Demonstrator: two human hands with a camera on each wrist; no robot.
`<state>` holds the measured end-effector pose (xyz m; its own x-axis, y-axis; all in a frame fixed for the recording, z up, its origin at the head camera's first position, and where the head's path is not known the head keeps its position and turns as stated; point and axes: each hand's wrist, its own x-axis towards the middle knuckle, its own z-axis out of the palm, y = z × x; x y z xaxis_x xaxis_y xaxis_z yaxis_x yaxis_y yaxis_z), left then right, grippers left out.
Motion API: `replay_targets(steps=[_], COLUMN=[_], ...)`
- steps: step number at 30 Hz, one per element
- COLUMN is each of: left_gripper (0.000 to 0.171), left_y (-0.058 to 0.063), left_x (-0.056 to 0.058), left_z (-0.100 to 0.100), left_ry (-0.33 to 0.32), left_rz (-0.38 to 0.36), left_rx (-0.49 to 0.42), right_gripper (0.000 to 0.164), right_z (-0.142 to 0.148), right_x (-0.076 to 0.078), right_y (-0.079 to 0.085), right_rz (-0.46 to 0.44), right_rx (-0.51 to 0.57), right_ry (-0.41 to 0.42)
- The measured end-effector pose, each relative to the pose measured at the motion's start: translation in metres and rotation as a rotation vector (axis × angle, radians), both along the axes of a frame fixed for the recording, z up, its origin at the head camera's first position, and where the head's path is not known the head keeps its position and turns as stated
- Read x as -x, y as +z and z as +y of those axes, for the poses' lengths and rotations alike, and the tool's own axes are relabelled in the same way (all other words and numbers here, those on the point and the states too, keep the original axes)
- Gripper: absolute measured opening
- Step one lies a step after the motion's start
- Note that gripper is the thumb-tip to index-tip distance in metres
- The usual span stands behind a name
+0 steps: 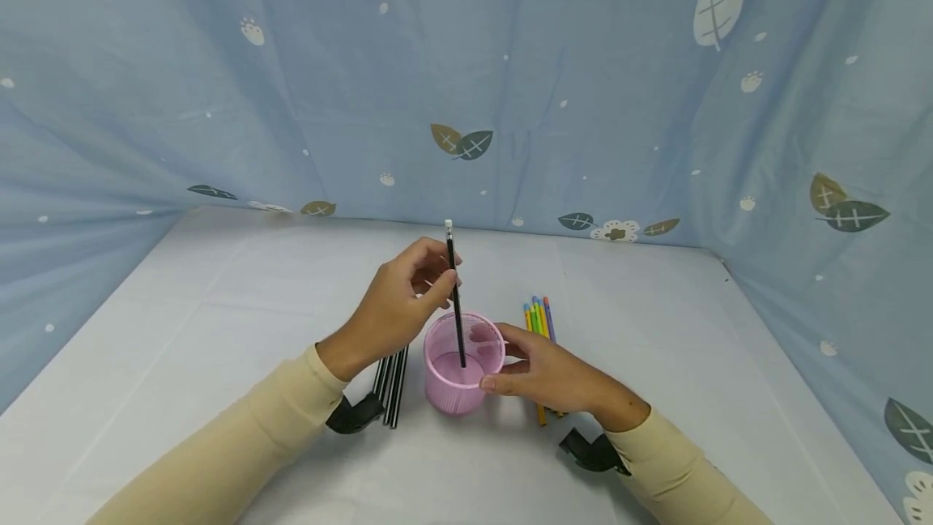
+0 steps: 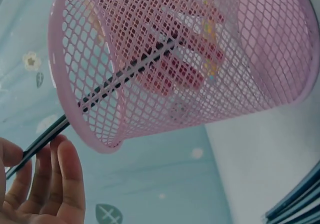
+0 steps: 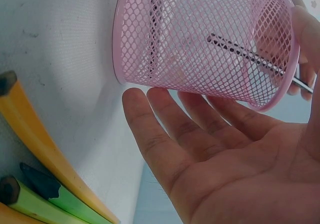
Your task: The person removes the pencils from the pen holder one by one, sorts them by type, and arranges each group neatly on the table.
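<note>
A black pencil (image 1: 453, 282) with a white eraser on top is pinched between the thumb and fingers of my left hand (image 1: 394, 306). Its lower part is inside a pink mesh pencil cup (image 1: 455, 399); through the mesh in the left wrist view, the pencil's lower end (image 2: 167, 45) stops short of the cup's bottom. The cup stands upright on the table. My right hand (image 1: 557, 371) holds the cup from the right, thumb at the rim and fingers along the mesh wall (image 3: 190, 44).
Several black pencils (image 1: 391, 387) lie left of the cup, partly under my left wrist. Several coloured pencils (image 1: 539, 316) lie to the right, partly hidden by my right hand. The white table (image 1: 291, 282) meets a blue patterned cloth (image 1: 466, 63) behind.
</note>
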<state>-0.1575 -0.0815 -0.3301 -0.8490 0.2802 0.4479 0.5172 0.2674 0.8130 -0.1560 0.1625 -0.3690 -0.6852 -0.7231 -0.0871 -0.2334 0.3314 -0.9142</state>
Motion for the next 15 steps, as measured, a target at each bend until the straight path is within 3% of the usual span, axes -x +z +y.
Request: replay_targets(steps=[7, 15], left_gripper=[0.019, 0.023], left_y=[0.004, 0.007], left_x=[-0.006, -0.008], left_z=[-0.007, -0.016], left_ry=[-0.008, 0.030], left_rz=[-0.013, 0.008], left_rx=[-0.026, -0.062], right_gripper=[0.068, 0.069], right_z=[-0.001, 0.000], right_x=[0.000, 0.000], right_y=[0.001, 0.001], right_rz=[-0.008, 0.020], right_rx=[-0.006, -0.020], right_ry=[0.003, 0.002])
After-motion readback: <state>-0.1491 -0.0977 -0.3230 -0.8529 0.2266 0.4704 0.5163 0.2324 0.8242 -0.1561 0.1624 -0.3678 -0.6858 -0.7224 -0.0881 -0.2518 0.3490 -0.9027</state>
